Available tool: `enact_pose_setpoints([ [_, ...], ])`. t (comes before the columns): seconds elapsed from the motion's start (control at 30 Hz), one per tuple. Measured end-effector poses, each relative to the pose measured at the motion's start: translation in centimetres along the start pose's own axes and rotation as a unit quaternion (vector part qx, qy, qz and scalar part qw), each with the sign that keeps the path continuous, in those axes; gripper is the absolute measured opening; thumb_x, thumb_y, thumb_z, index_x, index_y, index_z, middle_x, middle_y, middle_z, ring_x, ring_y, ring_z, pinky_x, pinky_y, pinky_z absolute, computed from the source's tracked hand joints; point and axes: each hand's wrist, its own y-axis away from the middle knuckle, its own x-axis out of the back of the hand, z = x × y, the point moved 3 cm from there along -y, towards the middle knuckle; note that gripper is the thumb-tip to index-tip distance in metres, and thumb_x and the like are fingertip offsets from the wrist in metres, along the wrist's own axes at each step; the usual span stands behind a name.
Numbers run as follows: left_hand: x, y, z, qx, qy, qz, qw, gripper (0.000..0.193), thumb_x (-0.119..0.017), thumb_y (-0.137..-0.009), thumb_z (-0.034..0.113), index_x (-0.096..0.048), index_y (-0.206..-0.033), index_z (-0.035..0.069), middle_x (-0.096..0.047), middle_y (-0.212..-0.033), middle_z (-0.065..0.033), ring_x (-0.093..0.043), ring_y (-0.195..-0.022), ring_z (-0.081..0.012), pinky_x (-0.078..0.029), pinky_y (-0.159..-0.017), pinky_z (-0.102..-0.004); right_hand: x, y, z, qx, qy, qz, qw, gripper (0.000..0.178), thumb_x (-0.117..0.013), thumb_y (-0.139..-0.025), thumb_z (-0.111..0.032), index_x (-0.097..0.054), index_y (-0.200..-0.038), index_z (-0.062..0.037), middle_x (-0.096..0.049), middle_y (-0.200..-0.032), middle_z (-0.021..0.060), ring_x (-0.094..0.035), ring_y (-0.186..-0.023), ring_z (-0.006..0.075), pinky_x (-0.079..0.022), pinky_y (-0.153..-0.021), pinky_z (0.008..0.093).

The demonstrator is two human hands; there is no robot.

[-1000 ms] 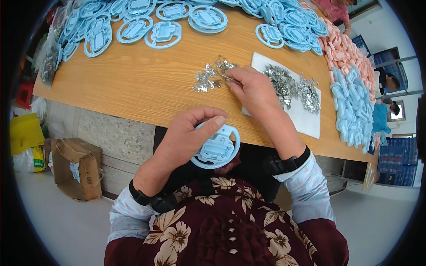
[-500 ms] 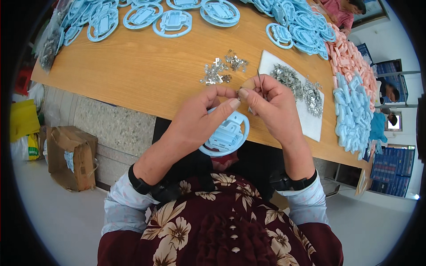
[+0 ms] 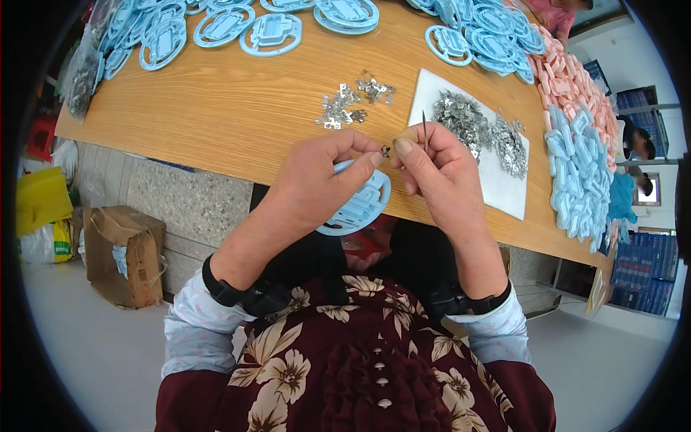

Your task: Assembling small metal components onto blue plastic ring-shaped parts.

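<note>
Pinching a small silvery metal clip (image 3: 386, 151), the left hand (image 3: 317, 173) partly covers a round light-blue plastic frame (image 3: 360, 212) by the brown wooden table's (image 3: 216, 108) near edge; the right hand (image 3: 445, 169) grasps a thin pointed tool (image 3: 425, 133). Far left, a clear plastic bag (image 3: 79, 79) holds small greyish pieces; near left, an open brown cardboard box (image 3: 149, 252) contains a light-blue scrap (image 3: 120, 259).

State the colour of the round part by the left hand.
Light blue; the round part shows best in the head view.
</note>
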Motion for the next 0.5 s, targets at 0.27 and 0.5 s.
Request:
enact_pose_setpoints([
  [0.27,0.7,-0.3,1.9,-0.121,-0.141,-0.058,0.981,0.019,-0.069,-0.095,0.019,-0.071,-0.100,0.000,-0.071,-0.082,-0.0052,-0.063,-0.075,-0.0108,-0.052,-0.070,-0.0289,1.8,0.0,-2.8,0.061,0.296,-0.111,0.947,0.018,-0.069,-0.090,-0.016,-0.062,-0.088,0.0011,-0.055,-0.071,0.0015,-0.047,-0.065,0.0106,-0.041,-0.060,0.0282],
  [0.5,0.5,-0.6,1.2,-0.097,-0.146,-0.124,0.977,0.024,-0.066,-0.098,0.023,-0.073,-0.103,0.001,-0.072,-0.084,-0.0048,-0.065,-0.077,-0.0114,-0.052,-0.073,-0.0283,2.5,0.2,-1.7,0.028,0.294,-0.171,0.940,0.012,-0.067,-0.090,-0.011,-0.062,-0.088,-0.0006,-0.054,-0.073,-0.0049,-0.044,-0.067,0.0040,-0.037,-0.058,0.0236],
])
